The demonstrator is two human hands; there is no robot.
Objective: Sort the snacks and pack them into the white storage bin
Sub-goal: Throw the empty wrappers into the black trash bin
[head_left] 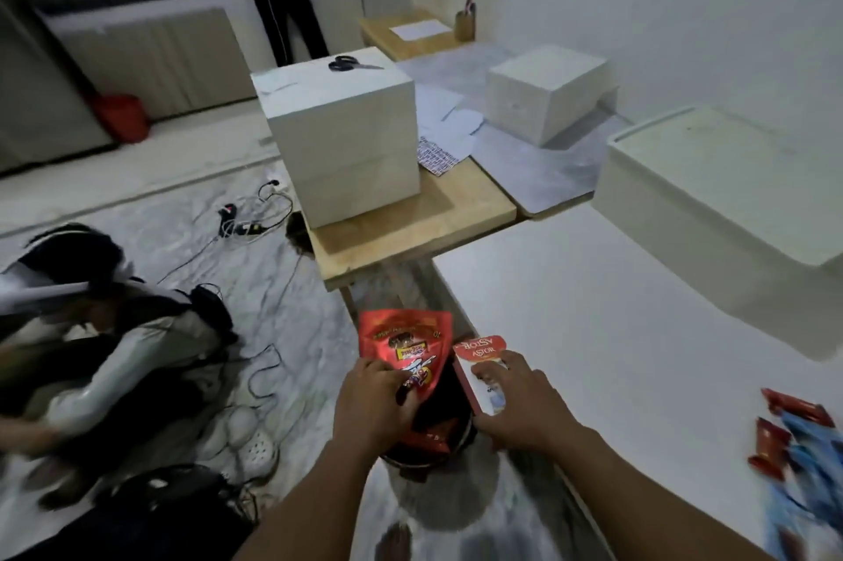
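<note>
Snacks are being gathered for sorting; nothing appears to have been packed into the white storage bin [711, 181] yet, though its inside is not being shown clearly. A red pouch [403, 346] is being gripped by the left hand [378, 405], its fingers closed around the lower part. A red-and-white box [481, 371] is being held by the right hand [520, 400], fingers curled over its face. Both are being lifted above a dark bucket [429, 446] standing on the floor, just beside the counter [616, 332]. The next move is judged to call for both items being carried over to the counter, where red and blue packets [803, 437] are lying near the right edge. The bin is sitting at the counter's far right. Beyond, a white box [342, 140] with scissors [351, 64] on top is resting on a wooden table [410, 232]. Cables [255, 222] are lying across the marble floor, and a person is crouching at the left.
</note>
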